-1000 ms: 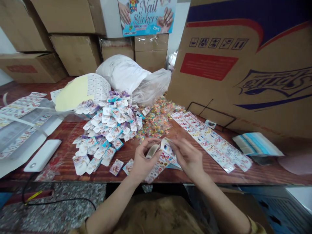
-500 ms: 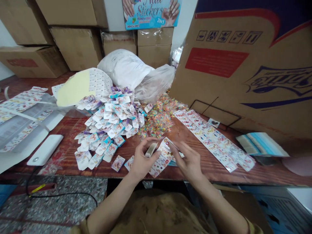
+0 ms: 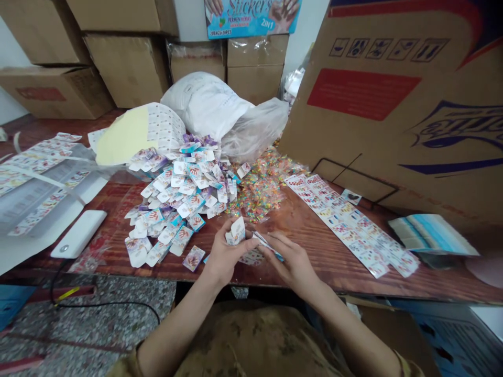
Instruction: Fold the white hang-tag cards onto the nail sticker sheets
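Note:
My left hand (image 3: 225, 252) is closed round a small white sticker packet (image 3: 237, 231) held upright at the table's front edge. My right hand (image 3: 291, 260) pinches the edge of a thin stack of sticker sheets (image 3: 264, 243) lying between both hands. A heap of small header-card packets (image 3: 181, 196) lies just left of my hands. A scatter of tiny multicoloured pieces (image 3: 262, 183) sits behind them. A long strip of nail stickers (image 3: 349, 225) runs diagonally to the right.
A white power bank (image 3: 78, 233) with a black cable lies at the front left. White and clear plastic bags (image 3: 220, 115) sit behind the heap, cardboard boxes (image 3: 129, 68) behind those. A large printed carton (image 3: 412, 104) leans at the right. Blue-striped packs (image 3: 430, 234) lie far right.
My left hand has raised a white packet upright where it held a tan one. My right hand slid down onto the sticker sheets. The camera has tilted slightly downward.

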{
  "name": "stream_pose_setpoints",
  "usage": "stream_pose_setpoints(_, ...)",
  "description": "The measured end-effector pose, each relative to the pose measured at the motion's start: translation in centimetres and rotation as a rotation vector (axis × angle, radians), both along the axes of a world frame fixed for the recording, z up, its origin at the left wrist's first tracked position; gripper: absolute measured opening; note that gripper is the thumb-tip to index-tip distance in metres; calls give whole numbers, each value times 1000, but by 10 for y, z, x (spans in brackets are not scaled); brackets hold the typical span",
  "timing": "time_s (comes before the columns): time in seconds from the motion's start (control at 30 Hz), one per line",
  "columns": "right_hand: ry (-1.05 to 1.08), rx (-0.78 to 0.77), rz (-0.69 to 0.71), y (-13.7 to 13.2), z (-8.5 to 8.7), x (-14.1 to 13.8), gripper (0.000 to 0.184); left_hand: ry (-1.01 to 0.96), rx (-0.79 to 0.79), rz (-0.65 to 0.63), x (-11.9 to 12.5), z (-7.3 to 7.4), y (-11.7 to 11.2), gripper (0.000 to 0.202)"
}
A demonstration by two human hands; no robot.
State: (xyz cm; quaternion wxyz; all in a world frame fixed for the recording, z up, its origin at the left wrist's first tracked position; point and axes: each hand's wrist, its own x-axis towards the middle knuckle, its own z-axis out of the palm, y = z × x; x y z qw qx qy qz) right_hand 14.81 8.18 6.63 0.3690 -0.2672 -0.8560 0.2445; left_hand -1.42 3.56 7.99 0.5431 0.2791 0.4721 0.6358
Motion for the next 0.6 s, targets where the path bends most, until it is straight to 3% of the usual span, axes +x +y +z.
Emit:
stream_pose_setpoints(0.17, -1, -197, -115, 9, -3, 2, 30, 203, -27, -67, 0, -8, -4, 41)
stream_pose_setpoints(0.33, -51, -44, -103, 3, -7, 1, 29, 136, 0, 20, 5, -8, -2, 38)
stream_pose_setpoints(0.47, -91, -39, -23, -7, -6, -3, 40, 117, 7, 69, 3, -6, -1, 42)
stream_pose_setpoints(0.6, -44, -55, -2, -6, -8, -3, 24, 171, -8, 8, -1, -6, -3, 43)
